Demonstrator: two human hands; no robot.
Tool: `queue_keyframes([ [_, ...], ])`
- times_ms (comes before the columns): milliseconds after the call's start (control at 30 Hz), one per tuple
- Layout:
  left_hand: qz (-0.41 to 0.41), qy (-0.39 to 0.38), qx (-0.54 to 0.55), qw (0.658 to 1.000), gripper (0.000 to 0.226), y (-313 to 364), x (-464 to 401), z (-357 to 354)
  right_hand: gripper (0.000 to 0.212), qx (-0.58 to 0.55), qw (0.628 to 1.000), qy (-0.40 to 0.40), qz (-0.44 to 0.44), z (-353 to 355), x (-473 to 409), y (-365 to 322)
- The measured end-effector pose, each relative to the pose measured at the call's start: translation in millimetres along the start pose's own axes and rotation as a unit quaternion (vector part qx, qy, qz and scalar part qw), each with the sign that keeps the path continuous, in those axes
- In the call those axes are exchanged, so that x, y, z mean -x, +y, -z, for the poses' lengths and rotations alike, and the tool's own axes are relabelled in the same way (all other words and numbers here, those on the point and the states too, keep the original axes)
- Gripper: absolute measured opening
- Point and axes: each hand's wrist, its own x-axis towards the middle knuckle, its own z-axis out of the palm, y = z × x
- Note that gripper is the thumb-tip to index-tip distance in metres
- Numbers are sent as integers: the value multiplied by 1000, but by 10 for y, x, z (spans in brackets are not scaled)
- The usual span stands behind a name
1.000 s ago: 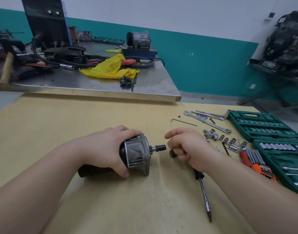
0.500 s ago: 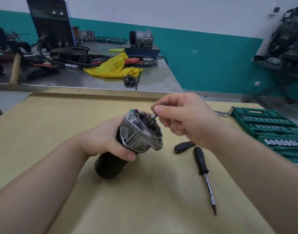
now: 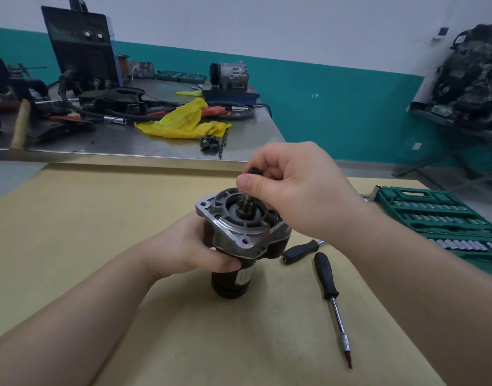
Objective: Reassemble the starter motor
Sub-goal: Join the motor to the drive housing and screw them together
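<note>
A tan board [image 3: 72, 246] fills the near view, and 2 bare forearms reach in over its near edge. Toward its right side lies a black-handled screwdriver [image 3: 332, 296], tip pointing at the near edge, with a short black handle [image 3: 299, 251] just beyond it. In the middle of the board the starter motor [image 3: 239, 240] stands on end, black body down and grey flange up. The left hand [image 3: 194, 246] grasps it around the body just under the flange. The right hand [image 3: 295, 190] is above the flange, its thumb and fingers pinching a small black part [image 3: 254, 171] over the toothed gear [image 3: 246, 206] in the middle of the housing. At the board's right edge sits an open green socket case [image 3: 434, 215] with rows of sockets. Past the far edge stands a steel table [image 3: 127, 143] carrying a yellow cloth [image 3: 183, 121], a wooden-handled hammer [image 3: 20, 126], cables, a dark box with 2 knobs [image 3: 83, 48] and a grey compressor [image 3: 229, 73]. The wall behind is teal below and white above.
</note>
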Motion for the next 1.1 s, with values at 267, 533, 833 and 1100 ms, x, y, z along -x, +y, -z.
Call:
queue_keyframes([
  [267,0,164,-1,986,61,-250,-89,-437,19,-26,998,44,-44,-136,-94,-31],
  [533,-17,200,60,978,51,-327,27,-426,46,-183,980,20,-70,118,-109,103],
  [833,-6,186,40,982,50,-347,-6,-418,25,-253,963,82,55,3,96,242],
  [1100,-15,186,48,981,52,-367,-15,-404,15,-175,974,107,99,-166,213,230],
])
